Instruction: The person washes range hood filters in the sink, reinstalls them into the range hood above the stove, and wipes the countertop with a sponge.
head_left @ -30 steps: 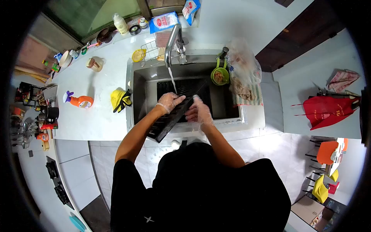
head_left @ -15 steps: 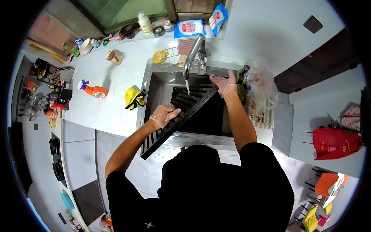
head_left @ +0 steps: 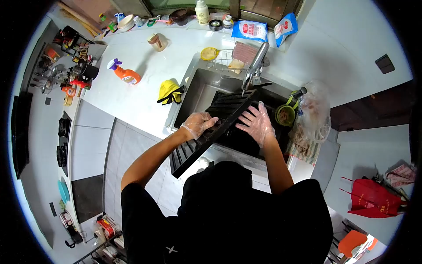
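In the middle of the frame the left hand [head_left: 200,124], in a clear plastic glove, has its grip clenched on the long side of a black slatted panel [head_left: 215,134]; the panel slants from the lower left up to the right, its upper end over the sink [head_left: 198,88] and its lower end out past the sink's near edge; the right hand [head_left: 257,124], gloved alike, has a released grip, its fingers spread just beside the panel's right-hand side, and whether they touch it I cannot tell; above the panel's upper end stands the faucet [head_left: 256,66], with a short thread of water [head_left: 243,93] at its spout.

To the right of that hand, at the sink's right side, sits a green strainer [head_left: 285,115] with some scraps inside, and a clear plastic bag [head_left: 315,105] lies next to it; left of the sink, on the white desk [head_left: 145,101], are a yellow and black cloth item [head_left: 170,91] near the rim and, farther to the upper left, an orange spray bottle [head_left: 127,75] with a purple and white head; a wire rack [head_left: 224,59] stands behind the sink.
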`<control>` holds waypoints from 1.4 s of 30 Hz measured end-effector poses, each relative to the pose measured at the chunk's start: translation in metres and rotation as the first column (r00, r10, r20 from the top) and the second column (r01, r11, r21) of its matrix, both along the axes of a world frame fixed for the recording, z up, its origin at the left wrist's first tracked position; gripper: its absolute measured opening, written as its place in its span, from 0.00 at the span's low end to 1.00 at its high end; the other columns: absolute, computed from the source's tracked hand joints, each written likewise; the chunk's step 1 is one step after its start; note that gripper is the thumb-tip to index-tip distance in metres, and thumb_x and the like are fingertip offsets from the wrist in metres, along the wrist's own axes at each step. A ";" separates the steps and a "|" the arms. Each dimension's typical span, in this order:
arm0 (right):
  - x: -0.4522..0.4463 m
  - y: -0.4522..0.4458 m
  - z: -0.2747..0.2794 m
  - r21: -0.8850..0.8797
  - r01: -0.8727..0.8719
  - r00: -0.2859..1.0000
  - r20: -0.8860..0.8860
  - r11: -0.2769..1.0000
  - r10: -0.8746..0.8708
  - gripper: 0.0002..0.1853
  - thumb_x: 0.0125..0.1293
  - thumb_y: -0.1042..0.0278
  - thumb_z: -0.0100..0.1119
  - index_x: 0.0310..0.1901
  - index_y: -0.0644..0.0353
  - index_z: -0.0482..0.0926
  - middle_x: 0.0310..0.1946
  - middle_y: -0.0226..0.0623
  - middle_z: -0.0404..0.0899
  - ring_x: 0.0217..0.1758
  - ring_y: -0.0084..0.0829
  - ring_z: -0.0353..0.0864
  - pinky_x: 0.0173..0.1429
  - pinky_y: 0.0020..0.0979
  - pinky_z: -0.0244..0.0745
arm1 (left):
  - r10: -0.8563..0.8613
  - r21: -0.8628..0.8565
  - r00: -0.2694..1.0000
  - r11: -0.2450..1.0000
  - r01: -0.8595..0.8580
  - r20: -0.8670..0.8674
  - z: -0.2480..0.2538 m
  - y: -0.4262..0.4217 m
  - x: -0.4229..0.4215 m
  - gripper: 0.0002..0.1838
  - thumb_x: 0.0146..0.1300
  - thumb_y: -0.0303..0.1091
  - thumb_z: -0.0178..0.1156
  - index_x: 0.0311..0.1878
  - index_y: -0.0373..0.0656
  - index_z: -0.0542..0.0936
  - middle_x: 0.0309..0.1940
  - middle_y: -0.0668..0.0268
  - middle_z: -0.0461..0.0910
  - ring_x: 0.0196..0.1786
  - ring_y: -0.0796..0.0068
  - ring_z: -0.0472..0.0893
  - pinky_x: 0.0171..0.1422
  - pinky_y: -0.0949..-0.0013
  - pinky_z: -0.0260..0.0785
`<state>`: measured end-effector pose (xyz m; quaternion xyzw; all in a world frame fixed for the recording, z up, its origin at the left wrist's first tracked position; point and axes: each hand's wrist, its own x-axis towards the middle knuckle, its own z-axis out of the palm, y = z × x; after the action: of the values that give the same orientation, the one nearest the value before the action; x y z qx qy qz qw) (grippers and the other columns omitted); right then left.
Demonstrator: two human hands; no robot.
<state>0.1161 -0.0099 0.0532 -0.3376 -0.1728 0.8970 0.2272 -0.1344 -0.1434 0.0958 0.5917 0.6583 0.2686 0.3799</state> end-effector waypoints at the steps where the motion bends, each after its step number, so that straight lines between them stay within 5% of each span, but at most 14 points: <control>1: 0.001 -0.009 0.005 0.020 -0.019 0.999 -0.046 1.000 0.020 0.55 0.66 0.28 0.54 0.79 0.60 0.42 0.78 0.58 0.47 0.79 0.57 0.53 0.72 0.67 0.59 | 0.001 0.008 1.000 1.000 -0.001 0.013 -0.001 -0.001 0.002 0.25 0.73 0.47 0.59 0.29 0.32 0.80 0.25 0.53 0.78 0.30 0.61 0.76 0.39 0.59 0.68; 13: 0.012 -0.049 -0.003 -0.225 -0.062 0.984 -0.178 0.972 0.022 0.57 0.63 0.17 0.40 0.80 0.55 0.40 0.78 0.59 0.47 0.79 0.61 0.49 0.74 0.72 0.49 | -0.006 -0.035 0.962 0.999 0.016 0.272 0.025 -0.011 0.023 0.24 0.75 0.44 0.57 0.26 0.33 0.78 0.21 0.61 0.73 0.27 0.71 0.71 0.35 0.62 0.66; 19: 0.013 -0.064 -0.030 -0.271 0.062 0.884 -0.432 0.961 -0.178 0.55 0.63 0.16 0.36 0.76 0.61 0.57 0.73 0.54 0.62 0.77 0.55 0.57 0.77 0.62 0.52 | -0.263 0.165 0.965 0.951 0.261 -0.008 0.021 -0.009 0.036 0.24 0.75 0.43 0.56 0.26 0.34 0.77 0.24 0.52 0.75 0.28 0.53 0.75 0.36 0.56 0.67; 23: 0.029 -0.054 0.022 -0.040 0.263 0.910 -0.321 0.964 -0.262 0.50 0.66 0.22 0.39 0.73 0.61 0.63 0.72 0.49 0.65 0.73 0.51 0.64 0.76 0.52 0.60 | -0.387 0.089 0.914 0.913 0.398 -0.125 0.014 -0.006 0.044 0.24 0.74 0.44 0.56 0.26 0.34 0.76 0.26 0.49 0.75 0.32 0.47 0.76 0.38 0.52 0.68; 24: 0.043 -0.049 0.021 -0.234 0.183 0.862 -0.429 0.955 -0.270 0.42 0.68 0.31 0.49 0.70 0.61 0.67 0.68 0.49 0.70 0.69 0.50 0.70 0.73 0.51 0.66 | -0.407 0.074 0.905 0.905 0.418 -0.125 0.012 -0.005 0.046 0.24 0.74 0.44 0.56 0.26 0.34 0.77 0.26 0.49 0.75 0.32 0.47 0.76 0.38 0.52 0.68; 27: 0.068 -0.027 -0.016 -0.334 0.157 0.958 -0.179 0.929 -0.226 0.36 0.68 0.40 0.56 0.65 0.63 0.71 0.63 0.48 0.76 0.65 0.49 0.75 0.71 0.51 0.69 | -0.508 0.109 0.850 0.845 0.523 -0.139 -0.004 0.001 0.049 0.24 0.74 0.45 0.55 0.26 0.35 0.77 0.27 0.50 0.76 0.33 0.48 0.76 0.39 0.52 0.68; 28: 0.079 -0.015 -0.058 -0.280 0.107 0.983 -0.113 0.954 -0.144 0.29 0.68 0.49 0.59 0.61 0.66 0.75 0.59 0.47 0.79 0.63 0.47 0.76 0.70 0.52 0.71 | -0.548 0.131 0.823 0.814 0.566 -0.151 -0.008 0.003 0.050 0.24 0.75 0.45 0.55 0.26 0.35 0.77 0.27 0.50 0.76 0.33 0.48 0.77 0.39 0.52 0.68; 29: 0.098 -0.004 -0.104 0.285 -0.008 0.982 -0.178 0.958 0.061 0.31 0.69 0.45 0.55 0.60 0.66 0.76 0.59 0.48 0.79 0.63 0.47 0.76 0.71 0.51 0.68 | -0.582 0.088 0.802 0.799 0.595 -0.135 -0.007 0.004 0.052 0.24 0.75 0.45 0.54 0.26 0.35 0.77 0.27 0.50 0.76 0.33 0.48 0.77 0.39 0.52 0.68; 31: 0.112 0.024 -0.142 0.945 0.017 0.933 -0.132 0.326 0.334 0.36 0.72 0.36 0.46 0.59 0.67 0.78 0.58 0.49 0.79 0.63 0.47 0.76 0.73 0.50 0.63 | -0.649 0.003 0.754 0.758 0.652 -0.103 -0.003 0.010 0.060 0.25 0.75 0.45 0.54 0.25 0.35 0.76 0.27 0.51 0.76 0.33 0.49 0.77 0.40 0.53 0.69; 32: 0.124 0.012 -0.135 0.932 -0.090 0.955 -0.020 0.350 0.297 0.44 0.72 0.28 0.34 0.62 0.67 0.76 0.62 0.51 0.77 0.66 0.48 0.74 0.74 0.48 0.59 | -0.669 -0.080 0.731 0.743 0.664 -0.136 -0.002 0.013 0.063 0.25 0.74 0.46 0.54 0.24 0.36 0.76 0.27 0.52 0.76 0.34 0.49 0.77 0.40 0.53 0.69; 34: 0.122 0.010 -0.143 0.925 -0.052 0.934 -0.088 0.376 0.346 0.45 0.72 0.27 0.33 0.63 0.67 0.76 0.64 0.52 0.75 0.69 0.48 0.71 0.75 0.47 0.58 | -0.688 -0.105 0.703 0.724 0.682 -0.180 -0.006 0.018 0.062 0.25 0.74 0.46 0.55 0.23 0.36 0.76 0.27 0.53 0.77 0.33 0.50 0.78 0.40 0.53 0.71; 37: 0.120 0.012 -0.143 0.744 -0.258 0.965 0.163 0.616 0.207 0.44 0.68 0.29 0.49 0.67 0.66 0.72 0.68 0.54 0.71 0.73 0.50 0.66 0.77 0.47 0.54 | -0.707 -0.048 0.625 0.674 0.737 -0.331 -0.006 0.017 0.064 0.24 0.72 0.46 0.56 0.24 0.37 0.77 0.29 0.54 0.78 0.33 0.50 0.80 0.39 0.52 0.73; 39: 0.103 -0.007 -0.128 0.249 -0.310 0.836 0.531 0.917 0.139 0.44 0.65 0.33 0.58 0.68 0.66 0.70 0.69 0.54 0.69 0.74 0.50 0.65 0.78 0.47 0.52 | -0.694 -0.028 0.590 0.657 0.753 -0.412 -0.003 0.009 0.067 0.23 0.71 0.45 0.57 0.24 0.37 0.78 0.30 0.54 0.79 0.33 0.50 0.81 0.39 0.51 0.74; 42: 0.083 -0.022 -0.062 -0.139 -0.195 0.689 0.685 0.971 0.236 0.45 0.61 0.40 0.66 0.71 0.65 0.66 0.72 0.53 0.65 0.76 0.50 0.62 0.78 0.48 0.50 | -0.687 -0.010 0.604 0.663 0.748 -0.405 0.002 0.009 0.068 0.22 0.70 0.46 0.58 0.25 0.38 0.79 0.31 0.54 0.80 0.34 0.49 0.82 0.39 0.52 0.75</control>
<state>0.1986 -0.0323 -0.0091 -0.6337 -0.2593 0.7282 0.0292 -0.0668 -0.1344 0.0981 0.8744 0.3998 0.0269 0.2737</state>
